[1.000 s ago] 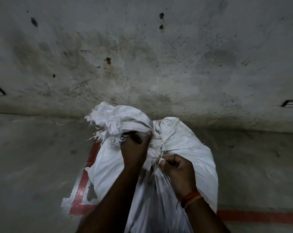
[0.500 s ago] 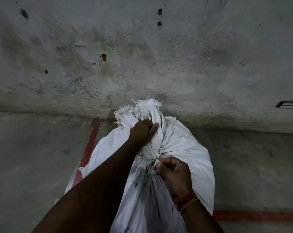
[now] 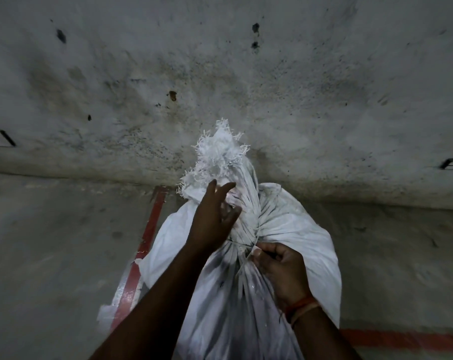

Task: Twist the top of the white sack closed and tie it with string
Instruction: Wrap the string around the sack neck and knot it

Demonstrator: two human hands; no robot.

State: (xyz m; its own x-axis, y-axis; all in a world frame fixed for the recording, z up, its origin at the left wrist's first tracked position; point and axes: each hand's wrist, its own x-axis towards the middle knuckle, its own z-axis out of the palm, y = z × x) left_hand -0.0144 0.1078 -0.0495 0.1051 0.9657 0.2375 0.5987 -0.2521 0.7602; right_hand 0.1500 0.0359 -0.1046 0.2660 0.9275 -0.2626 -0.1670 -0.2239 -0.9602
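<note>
A full white woven sack (image 3: 293, 235) stands on the floor in front of me. Its frayed top (image 3: 220, 157) is gathered into a twisted neck that points up and away. A thin string (image 3: 239, 242) runs round the neck. My left hand (image 3: 215, 216) lies against the left of the neck with its fingers spread and straight, gripping nothing. Just below the neck, my right hand (image 3: 280, 266) is curled into a fist and pinches the string end between thumb and fingers, pulling it taut. An orange thread band sits on my right wrist.
A stained grey concrete wall (image 3: 220, 74) rises right behind the sack. The concrete floor carries a red painted line (image 3: 147, 235) to the left of the sack and another (image 3: 402, 339) running off at the lower right.
My left hand has let go of the sack's neck and spread its fingers. The frayed top has swung from the left to stand upright. My right hand keeps hold of the string.
</note>
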